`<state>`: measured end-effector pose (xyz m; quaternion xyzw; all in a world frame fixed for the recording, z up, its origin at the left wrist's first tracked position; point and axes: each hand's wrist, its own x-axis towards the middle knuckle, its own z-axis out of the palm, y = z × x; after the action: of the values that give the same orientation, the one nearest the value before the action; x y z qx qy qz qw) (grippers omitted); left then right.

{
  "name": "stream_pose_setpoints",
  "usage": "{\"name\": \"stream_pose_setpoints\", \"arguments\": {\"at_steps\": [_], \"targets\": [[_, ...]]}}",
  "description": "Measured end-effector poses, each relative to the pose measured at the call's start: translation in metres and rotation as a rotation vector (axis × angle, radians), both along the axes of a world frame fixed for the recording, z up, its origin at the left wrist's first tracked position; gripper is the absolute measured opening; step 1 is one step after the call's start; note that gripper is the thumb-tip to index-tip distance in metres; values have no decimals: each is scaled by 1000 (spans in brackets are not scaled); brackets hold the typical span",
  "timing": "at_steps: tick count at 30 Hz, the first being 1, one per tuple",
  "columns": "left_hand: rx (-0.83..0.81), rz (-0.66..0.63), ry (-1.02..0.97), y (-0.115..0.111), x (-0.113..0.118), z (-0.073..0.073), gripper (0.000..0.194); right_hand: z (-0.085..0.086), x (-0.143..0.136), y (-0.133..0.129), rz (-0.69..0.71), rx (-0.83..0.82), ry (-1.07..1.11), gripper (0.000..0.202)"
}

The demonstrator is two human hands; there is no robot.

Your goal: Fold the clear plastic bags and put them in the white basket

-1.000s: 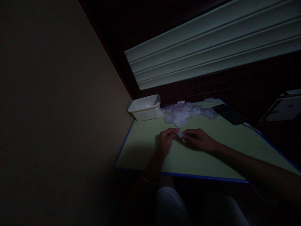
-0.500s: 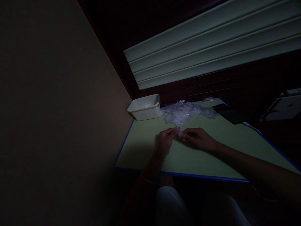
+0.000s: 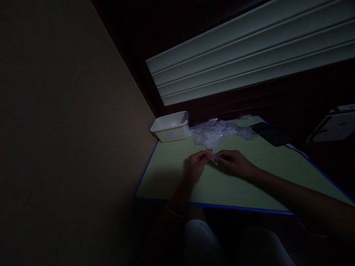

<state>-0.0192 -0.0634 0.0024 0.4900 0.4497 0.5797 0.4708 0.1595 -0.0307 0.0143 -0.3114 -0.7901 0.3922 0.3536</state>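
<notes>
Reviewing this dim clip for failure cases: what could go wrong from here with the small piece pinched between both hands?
1. The small clear plastic piece is pinched only at the fingertips of the left hand and right hand; it might slip.
2. If dropped, it could get lost among the pile of clear plastic bags just behind.
3. Low light may hide fumbles.

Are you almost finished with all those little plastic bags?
Not close, by the look of it. The white bin looks nearly empty. Both hands, left hand and right hand, pinch one small clear bag between them. A big pile of clear bags waits on the green table.
</notes>
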Motion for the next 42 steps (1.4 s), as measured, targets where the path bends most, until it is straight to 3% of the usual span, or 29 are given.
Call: {"name": "stream_pose_setpoints", "arguments": {"at_steps": [4,9,15,22,34,42], "targets": [[-13,-58,69,-2,1,3,34,-1,1,3,-39,2,-8,36],[1,-19,160,-2,0,2,37,-3,1,4,-38,-37,28,38],[-1,7,131,1,-2,-3,36,-4,-1,1,-7,-84,37,37],[-19,-1,129,-1,0,1,39,-4,0,2,-54,-62,59,36],[-5,-29,55,-1,1,1,31,-8,0,3,15,-77,41,36],[-20,-44,73,0,0,-1,31,1,0,-2,19,-68,2,45]]}}
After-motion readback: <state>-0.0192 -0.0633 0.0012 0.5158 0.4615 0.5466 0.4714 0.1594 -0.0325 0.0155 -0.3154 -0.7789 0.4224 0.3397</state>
